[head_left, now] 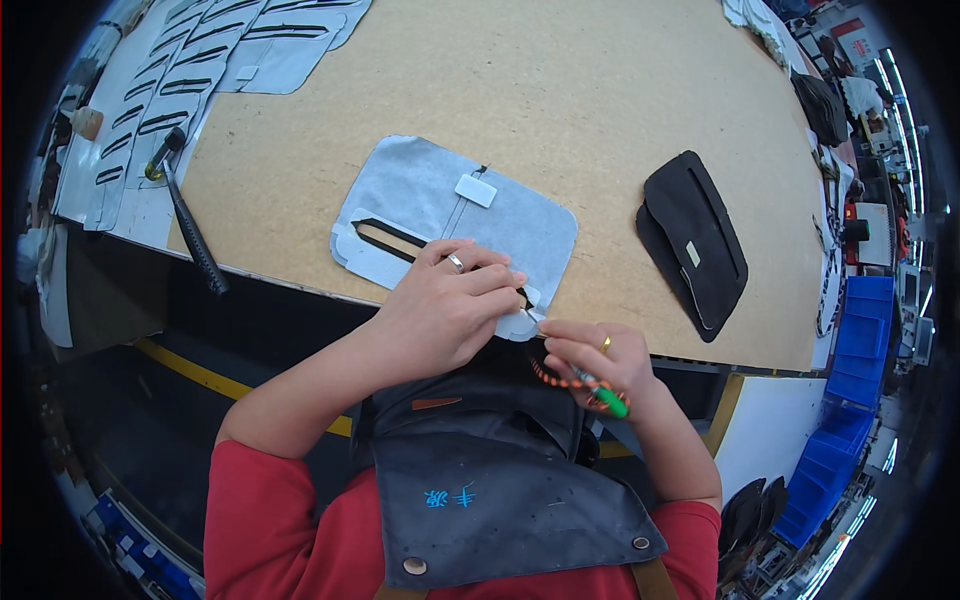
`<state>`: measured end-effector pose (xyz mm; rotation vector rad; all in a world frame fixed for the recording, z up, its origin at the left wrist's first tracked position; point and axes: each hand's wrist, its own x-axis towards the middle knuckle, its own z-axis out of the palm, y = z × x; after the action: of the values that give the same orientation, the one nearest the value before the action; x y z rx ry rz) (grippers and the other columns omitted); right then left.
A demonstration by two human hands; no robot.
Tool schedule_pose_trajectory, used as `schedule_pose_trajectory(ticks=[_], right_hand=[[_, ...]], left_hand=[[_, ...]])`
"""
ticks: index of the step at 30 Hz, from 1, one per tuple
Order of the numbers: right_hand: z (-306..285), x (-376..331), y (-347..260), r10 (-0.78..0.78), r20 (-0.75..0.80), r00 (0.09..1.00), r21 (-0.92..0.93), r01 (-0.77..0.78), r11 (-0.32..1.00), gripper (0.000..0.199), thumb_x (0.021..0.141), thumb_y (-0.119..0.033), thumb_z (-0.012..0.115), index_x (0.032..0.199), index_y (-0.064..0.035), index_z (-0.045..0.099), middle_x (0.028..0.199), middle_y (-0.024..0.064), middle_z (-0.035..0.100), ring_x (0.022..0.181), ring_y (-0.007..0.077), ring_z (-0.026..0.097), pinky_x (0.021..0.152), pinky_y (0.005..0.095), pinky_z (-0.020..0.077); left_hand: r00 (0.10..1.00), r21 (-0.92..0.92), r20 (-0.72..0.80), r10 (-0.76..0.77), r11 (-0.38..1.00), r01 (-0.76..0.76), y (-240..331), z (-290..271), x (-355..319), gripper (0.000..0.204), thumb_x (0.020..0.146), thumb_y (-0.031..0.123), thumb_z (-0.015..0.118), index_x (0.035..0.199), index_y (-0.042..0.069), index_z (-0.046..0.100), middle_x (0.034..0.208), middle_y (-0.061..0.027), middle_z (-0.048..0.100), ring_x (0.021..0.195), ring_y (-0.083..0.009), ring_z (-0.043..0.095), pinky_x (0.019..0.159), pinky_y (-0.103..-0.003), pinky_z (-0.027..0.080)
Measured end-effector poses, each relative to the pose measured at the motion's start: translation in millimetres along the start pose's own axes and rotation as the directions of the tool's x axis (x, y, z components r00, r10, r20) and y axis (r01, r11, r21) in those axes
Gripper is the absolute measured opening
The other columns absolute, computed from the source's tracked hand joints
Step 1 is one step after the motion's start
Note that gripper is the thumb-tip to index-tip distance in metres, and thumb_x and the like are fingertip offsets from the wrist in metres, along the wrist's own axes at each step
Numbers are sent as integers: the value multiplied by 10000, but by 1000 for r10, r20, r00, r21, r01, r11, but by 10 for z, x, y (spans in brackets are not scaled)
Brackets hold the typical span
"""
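A light grey panel (400,190) with rounded corners lies near the table's front edge. It has a long slot bordered in black and a small white patch (476,190). My left hand (455,305) presses its lower right part down with bent fingers, covering the slot's middle; the thumb is hidden. At the slot's right end, my right hand (605,358) is closed around a slim tool with a green end (611,402) and an orange-and-black cord (550,378). Its thin tip points at the panel's lower right corner; whether it touches cannot be made out.
A dark brown wallet-like piece (700,240) rests on the tan board (560,80) at right. Several overlapping grey panels (285,45) with black-edged slots cover the far left. A hammer (192,225) overhangs the left front edge. Blue bins (862,325) stand at far right.
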<state>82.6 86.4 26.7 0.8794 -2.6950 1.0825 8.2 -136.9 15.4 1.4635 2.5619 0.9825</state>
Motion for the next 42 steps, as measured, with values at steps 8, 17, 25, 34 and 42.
schedule_pose_trajectory(ticks=[8,17,25,34,42], right_hand=[[200,-235,26,-124,-133,983,-192,97,977,233,719,-98,745,925,-75,639,1066,78,671,601,119,601,525,230,440],[209,-208,-26,110,-371,922,163,-52,985,166,762,8,696,915,-29,643,961,154,673,744,244,674,648,292,531],[201,-143,-44,173,-314,934,193,-115,974,140,767,24,674,894,-5,626,911,158,668,748,266,676,633,302,534],[167,-118,-64,214,-332,919,222,-144,964,143,760,23,680,887,-7,623,904,153,670,729,265,674,619,304,535],[210,-26,-82,162,-292,943,127,-129,983,147,752,-7,696,880,-32,629,906,121,674,698,242,670,565,288,510]], left_hand=[[993,-17,-28,-116,993,116,66,49,6,134,782,114,630,909,121,587,1045,-1,606,1103,-195,532,992,-400,309],[991,18,-69,-116,993,117,125,108,-14,172,788,95,626,954,122,594,1077,-13,587,1143,-201,508,1050,-425,266],[984,53,-161,-77,995,86,163,145,-40,169,721,70,667,877,133,651,1008,13,600,1040,-198,544,948,-387,320],[981,54,-188,38,998,-28,121,219,-134,203,688,73,684,875,142,647,965,22,591,967,-164,549,837,-351,346],[985,68,-173,1,998,11,140,202,-92,325,686,72,673,1005,85,610,1032,-16,587,1046,-180,544,910,-355,358]])
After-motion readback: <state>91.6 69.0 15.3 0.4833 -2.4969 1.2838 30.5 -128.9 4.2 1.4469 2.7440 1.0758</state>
